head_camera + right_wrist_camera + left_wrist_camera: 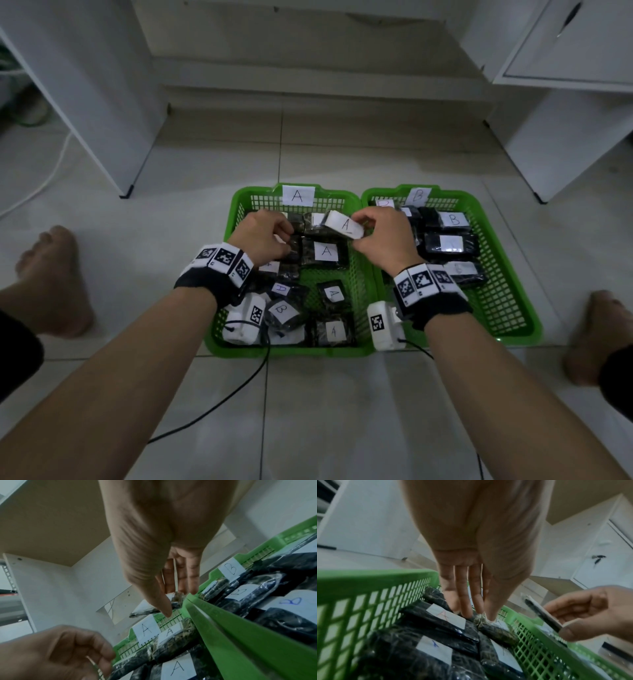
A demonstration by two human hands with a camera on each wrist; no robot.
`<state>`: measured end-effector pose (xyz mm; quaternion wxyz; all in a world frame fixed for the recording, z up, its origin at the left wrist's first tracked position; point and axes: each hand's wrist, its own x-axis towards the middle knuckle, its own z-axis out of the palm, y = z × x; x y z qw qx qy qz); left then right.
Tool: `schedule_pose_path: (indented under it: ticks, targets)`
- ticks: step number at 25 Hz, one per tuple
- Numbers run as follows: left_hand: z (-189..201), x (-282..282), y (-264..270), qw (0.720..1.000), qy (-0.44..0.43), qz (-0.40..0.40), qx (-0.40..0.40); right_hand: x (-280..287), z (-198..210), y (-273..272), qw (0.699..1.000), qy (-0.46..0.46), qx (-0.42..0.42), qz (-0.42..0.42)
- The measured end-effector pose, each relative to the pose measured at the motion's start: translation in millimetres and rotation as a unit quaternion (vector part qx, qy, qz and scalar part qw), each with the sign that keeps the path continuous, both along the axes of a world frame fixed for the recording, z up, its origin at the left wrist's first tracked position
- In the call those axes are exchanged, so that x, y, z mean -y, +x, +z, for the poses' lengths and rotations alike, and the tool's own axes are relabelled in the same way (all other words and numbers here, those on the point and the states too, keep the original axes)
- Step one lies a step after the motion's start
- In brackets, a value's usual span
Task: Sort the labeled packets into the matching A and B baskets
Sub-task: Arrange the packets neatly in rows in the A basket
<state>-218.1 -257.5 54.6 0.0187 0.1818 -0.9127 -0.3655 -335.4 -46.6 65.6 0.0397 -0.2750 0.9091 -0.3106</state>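
Observation:
Two green baskets stand side by side on the tiled floor: basket A on the left, basket B on the right, each with a paper letter tag on its far rim. Both hold several dark packets with white labels. My right hand pinches a packet labelled A between thumb and fingers, raised over basket A's far right corner. My left hand reaches down into basket A; its fingertips and thumb meet on the crinkled end of a dark packet. A packet labelled B lies near basket A's front.
My bare feet rest on the floor left and right of the baskets. White cabinets stand behind and to both sides. A black cable trails from my left wrist across the tiles in front.

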Motion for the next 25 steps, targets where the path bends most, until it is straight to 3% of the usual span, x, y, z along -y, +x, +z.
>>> schedule_pose_path:
  ticks: [3, 7, 10, 13, 18, 21, 23, 25]
  targets:
    - [1, -19, 0, 0.986, -0.07, -0.136, 0.068, -4, 0, -6, 1.0, 0.01, 0.001, -0.006]
    - [-13, -64, -17, 0.908, -0.174, -0.35, 0.15, -6, -8, -6, 1.0, 0.007, 0.026, -0.003]
    - [-22, -77, -31, 0.853, -0.242, -0.417, 0.2, -10, -12, -8, 0.998, -0.038, 0.054, -0.022]
    - [-33, -84, -33, 0.821, -0.319, -0.43, 0.198, -10, -14, -10, 0.995, -0.058, 0.074, -0.036]
    - [-33, -90, -29, 0.83, -0.354, -0.395, 0.174, -9, -15, -13, 0.993, -0.049, 0.096, -0.045]
    - [-25, -89, -31, 0.841, -0.325, -0.398, 0.169, -9, -14, -14, 0.993, -0.05, 0.1, -0.048]
    - [-22, -82, -30, 0.874, -0.248, -0.384, 0.167, -10, -14, -14, 0.992, -0.052, 0.103, -0.048]
    - [-12, -67, -28, 0.924, -0.136, -0.325, 0.148, -9, -13, -15, 0.991, -0.064, 0.108, -0.048]
